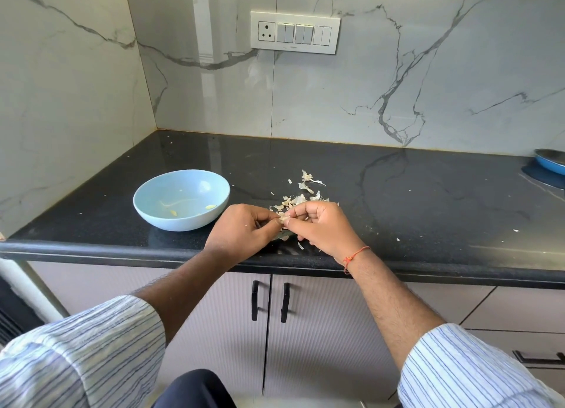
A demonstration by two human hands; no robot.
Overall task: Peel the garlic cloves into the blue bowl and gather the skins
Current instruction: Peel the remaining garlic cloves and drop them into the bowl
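A light blue bowl (181,198) sits on the black counter, left of my hands, with a few small peeled garlic cloves (210,206) inside. My left hand (241,230) and my right hand (321,227) meet near the counter's front edge. Both pinch one small garlic clove (283,219) between their fingertips; most of it is hidden by the fingers. Papery garlic skins (301,193) lie scattered on the counter just behind and under my hands.
The black counter (428,199) ends at marble walls behind and to the left. A blue pan (550,162) sits at the far right edge. A switch panel (295,32) is on the back wall. Cabinet doors with black handles (254,300) are below.
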